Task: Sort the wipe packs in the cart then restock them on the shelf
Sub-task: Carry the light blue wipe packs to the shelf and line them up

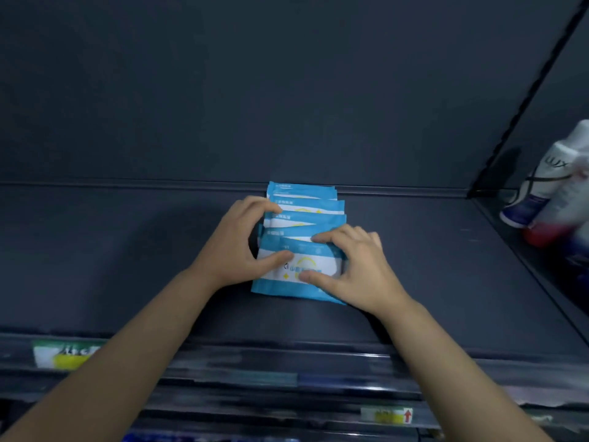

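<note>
Fingers (261,204) seemingly curled round wipe packs (306,193)

Extending left forearm (127,333) and right forearm (446,355) forward, converging. Gripping wipe packs (314,215) with left hand (232,244), fingers curled, thumb toward right hand (360,269). Pinching same packs between right fingers and thumb.

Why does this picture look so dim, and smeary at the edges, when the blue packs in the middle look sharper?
Head view: weak light on a dark shelf; the wipe packs, left hand and right hand fairly sharp; the bottles at right and the price labels on the front rail smeared, likely motion blur; the wide lens bends edges.
</note>
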Demonstrator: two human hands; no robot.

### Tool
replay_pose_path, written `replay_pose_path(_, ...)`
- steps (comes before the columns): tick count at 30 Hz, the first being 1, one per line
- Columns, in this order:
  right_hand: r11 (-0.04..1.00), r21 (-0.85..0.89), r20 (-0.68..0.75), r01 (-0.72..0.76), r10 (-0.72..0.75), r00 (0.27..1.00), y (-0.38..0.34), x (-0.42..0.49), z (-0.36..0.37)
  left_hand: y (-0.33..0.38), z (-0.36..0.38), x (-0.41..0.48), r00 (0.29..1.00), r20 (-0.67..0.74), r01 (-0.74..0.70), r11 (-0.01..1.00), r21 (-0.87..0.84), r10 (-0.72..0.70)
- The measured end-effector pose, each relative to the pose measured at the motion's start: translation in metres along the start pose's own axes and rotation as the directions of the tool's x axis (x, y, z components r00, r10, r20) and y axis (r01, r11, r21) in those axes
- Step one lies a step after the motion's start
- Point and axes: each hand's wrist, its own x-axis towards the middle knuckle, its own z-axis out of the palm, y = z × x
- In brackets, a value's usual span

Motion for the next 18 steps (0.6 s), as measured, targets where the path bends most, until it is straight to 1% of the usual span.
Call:
replay_pose_path(1,1.000,-0.023,0.035,-0.014,0.015,0.999,-0.004,0.001,-0.003,0.001,-0.002,0.000,1.000,-0.015,-0.019,0.999,0.043,0.020)
replay_pose_path(2,0.999,-0.006,0.054,-0.035,0.036,0.998,-0.009,0.002,-0.006,0.003,-0.005,0.000,0.999,-0.036,-0.030,0.997,0.072,0.033)
replay_pose_path(4,0.993,0.085,0.071,-0.081,0.075,0.995,-0.019,0.000,-0.015,0.010,-0.012,-0.002,0.996,-0.085,-0.030,0.998,0.058,0.035)
replay_pose_path(6,0.965,0.233,0.016,-0.123,0.123,0.992,-0.031,-0.004,-0.022,0.019,-0.020,-0.007,0.989,-0.149,0.001,0.999,-0.036,-0.006)
replay_pose_path(7,0.924,0.362,-0.048,-0.121,0.148,0.988,-0.038,-0.006,-0.024,0.024,-0.024,-0.011,0.982,-0.173,0.047,0.990,-0.135,-0.070)
replay_pose_path(8,0.843,0.525,-0.114,-0.116,0.205,0.972,-0.046,-0.008,-0.026,0.029,-0.027,-0.014,0.971,-0.163,0.121,0.950,-0.288,-0.173)
replay_pose_path(9,0.706,0.700,-0.155,-0.109,0.298,0.942,-0.055,-0.009,-0.025,0.034,-0.030,-0.015,0.953,-0.093,0.210,0.851,-0.481,-0.288)
replay_pose_path(10,0.542,0.833,-0.146,-0.110,0.408,0.901,-0.064,-0.010,-0.023,0.038,-0.032,-0.016,0.929,0.035,0.302,0.701,-0.646,-0.368)
replay_pose_path(11,0.407,0.907,-0.119,-0.111,0.499,0.858,-0.073,-0.010,-0.020,0.044,-0.032,-0.018,0.901,0.186,0.391,0.544,-0.743,-0.393)
replay_pose_path(12,0.326,0.937,-0.083,-0.124,0.556,0.827,-0.081,-0.011,-0.018,0.049,-0.030,-0.018,0.875,0.295,0.457,0.455,-0.764,-0.384)
replay_pose_path(13,0.299,0.943,-0.056,-0.148,0.579,0.814,-0.087,-0.012,-0.015,0.054,-0.028,-0.018,0.862,0.342,0.486,0.417,-0.768,-0.374)
replay_pose_path(14,0.324,0.930,-0.048,-0.176,0.578,0.815,-0.090,-0.013,-0.012,0.056,-0.026,-0.016,0.863,0.337,0.482,0.410,-0.774,-0.377)
replay_pose_path(15,0.379,0.904,-0.056,-0.200,0.567,0.822,-0.092,-0.015,-0.011,0.056,-0.026,-0.014,0.869,0.315,0.466,0.419,-0.779,-0.382)
replay_pose_path(16,0.433,0.874,-0.073,-0.218,0.562,0.824,-0.091,-0.017,-0.010,0.052,-0.027,-0.012,0.890,0.290,0.435,0.464,-0.772,-0.352)
replay_pose_path(17,0.478,0.848,-0.091,-0.230,0.557,0.825,-0.087,-0.019,-0.010,0.046,-0.029,-0.008,0.916,0.282,0.398,0.551,-0.733,-0.286)
replay_pose_path(18,0.522,0.820,-0.113,-0.234,0.549,0.828,-0.084,-0.021,-0.012,0.039,-0.032,-0.003,0.932,0.309,0.353,0.676,-0.647,-0.192)
